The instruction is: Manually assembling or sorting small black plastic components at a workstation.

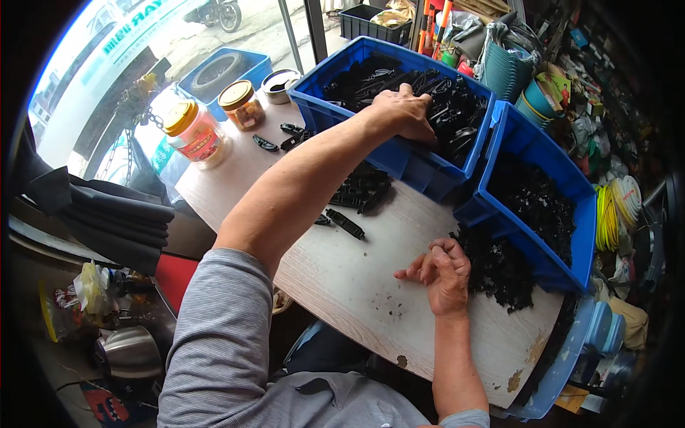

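My left hand (408, 114) reaches down into a large blue bin (421, 171) heaped with glossy black plastic parts (364, 78). Its fingers look spread over the heap, with the tips partly hidden among the parts. Above the worn pale table (335, 278), my right hand (446, 278) is loosely curled, fingers apart, and I see nothing in it. Beside that hand lies a pile of small black pieces (496, 264), next to a second blue bin (528, 235) with more such pieces. Under my left forearm rest several black ribbed parts (346, 223).
Two yellow-lidded jars (196, 135) (242, 105) and a round tin (280, 84) stand at the table's far left. Stacked green pots (505, 64), a yellow cord coil (606, 217) and clutter line the right side. A steel kettle (128, 352) stands at lower left.
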The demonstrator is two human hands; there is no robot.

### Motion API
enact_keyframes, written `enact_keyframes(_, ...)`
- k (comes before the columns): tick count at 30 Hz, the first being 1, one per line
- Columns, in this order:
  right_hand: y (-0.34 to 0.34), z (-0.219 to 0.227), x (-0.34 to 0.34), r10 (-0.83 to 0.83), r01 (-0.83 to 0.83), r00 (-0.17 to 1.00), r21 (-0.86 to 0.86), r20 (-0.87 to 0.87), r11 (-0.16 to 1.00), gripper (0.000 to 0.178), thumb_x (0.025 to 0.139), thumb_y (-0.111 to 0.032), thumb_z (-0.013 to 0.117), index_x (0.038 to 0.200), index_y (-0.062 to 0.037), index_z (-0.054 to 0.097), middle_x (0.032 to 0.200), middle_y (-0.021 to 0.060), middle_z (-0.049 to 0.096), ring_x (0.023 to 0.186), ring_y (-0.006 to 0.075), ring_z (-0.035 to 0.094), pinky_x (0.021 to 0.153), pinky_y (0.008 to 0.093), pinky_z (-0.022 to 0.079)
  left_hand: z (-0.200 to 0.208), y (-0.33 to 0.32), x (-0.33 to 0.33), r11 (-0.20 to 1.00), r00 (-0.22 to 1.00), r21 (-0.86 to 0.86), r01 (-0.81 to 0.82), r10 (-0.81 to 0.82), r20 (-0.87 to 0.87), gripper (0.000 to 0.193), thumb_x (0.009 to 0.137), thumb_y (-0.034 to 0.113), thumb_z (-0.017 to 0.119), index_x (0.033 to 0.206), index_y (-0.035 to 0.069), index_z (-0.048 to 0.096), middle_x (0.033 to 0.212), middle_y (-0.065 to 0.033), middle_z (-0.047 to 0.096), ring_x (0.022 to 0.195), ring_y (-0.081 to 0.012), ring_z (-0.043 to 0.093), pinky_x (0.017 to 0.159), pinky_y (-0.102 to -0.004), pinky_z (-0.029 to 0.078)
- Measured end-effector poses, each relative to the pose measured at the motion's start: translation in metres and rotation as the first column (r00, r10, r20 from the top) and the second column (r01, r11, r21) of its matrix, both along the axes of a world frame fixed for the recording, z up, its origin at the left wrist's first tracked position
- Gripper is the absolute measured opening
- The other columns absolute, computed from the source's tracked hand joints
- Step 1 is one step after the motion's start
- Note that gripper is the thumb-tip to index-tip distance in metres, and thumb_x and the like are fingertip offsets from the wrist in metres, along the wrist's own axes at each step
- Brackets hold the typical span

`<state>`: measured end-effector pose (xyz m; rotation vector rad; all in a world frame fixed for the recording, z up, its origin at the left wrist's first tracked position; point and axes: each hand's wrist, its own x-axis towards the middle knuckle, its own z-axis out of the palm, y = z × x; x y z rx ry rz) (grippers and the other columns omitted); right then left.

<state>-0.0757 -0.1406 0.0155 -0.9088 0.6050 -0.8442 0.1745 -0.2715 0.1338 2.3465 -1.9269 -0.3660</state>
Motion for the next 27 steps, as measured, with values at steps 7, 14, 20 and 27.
enact_keyframes(7, -0.001, 0.000, -0.002, -0.001, 0.001, 1.000, 0.015, 0.010, 1.000, 0.016, 0.097, -0.019, 0.057, 0.103, -0.0044, 0.058, 0.057, 0.0051, 0.051, 0.062, 0.0194, 0.061, 0.067, 0.0541, 0.063, -0.007, 0.002, -0.003, 0.997, 0.999, -0.076, 0.017, -0.015, 0.037, 0.084, 0.071, 0.059, 0.068, 0.145, 0.023, 0.050, 0.138, -0.0190, 0.049, 0.121, -0.0416, 0.056, 0.100, -0.0469, 0.048)
enact_keyframes(14, -0.003, -0.003, -0.003, 0.007, -0.007, 1.000, 0.002, 0.012, 1.000, 0.017, 0.097, -0.019, 0.057, 0.105, -0.0035, 0.056, 0.057, 0.0051, 0.051, 0.062, 0.0200, 0.061, 0.067, 0.0550, 0.063, -0.004, 0.002, -0.004, 1.000, 1.000, -0.016, -0.016, 0.016, -0.005, 0.081, 0.075, 0.063, 0.066, 0.144, 0.024, 0.051, 0.141, -0.0216, 0.048, 0.126, -0.0394, 0.055, 0.100, -0.0442, 0.049)
enact_keyframes(20, -0.002, -0.004, -0.001, 0.006, -0.006, 1.000, -0.006, 0.013, 1.000, 0.017, 0.097, -0.020, 0.057, 0.103, -0.0044, 0.057, 0.056, 0.0049, 0.051, 0.062, 0.0201, 0.061, 0.066, 0.0554, 0.062, -0.008, 0.002, 0.001, 0.985, 0.998, -0.169, 0.014, -0.025, -0.063, 0.068, 0.072, 0.048, 0.072, 0.133, 0.020, 0.061, 0.132, -0.0205, 0.054, 0.120, -0.0367, 0.060, 0.099, -0.0435, 0.051)
enact_keyframes(27, -0.003, -0.006, -0.004, 0.010, -0.009, 1.000, -0.007, 0.022, 1.000, 0.015, 0.098, -0.018, 0.056, 0.105, -0.0049, 0.057, 0.059, 0.0051, 0.052, 0.063, 0.0208, 0.062, 0.068, 0.0575, 0.062, -0.007, 0.000, -0.004, 0.996, 0.999, -0.083, 0.043, -0.045, -0.018, 0.069, 0.074, 0.051, 0.069, 0.136, 0.023, 0.059, 0.134, -0.0208, 0.051, 0.120, -0.0381, 0.059, 0.096, -0.0459, 0.051)
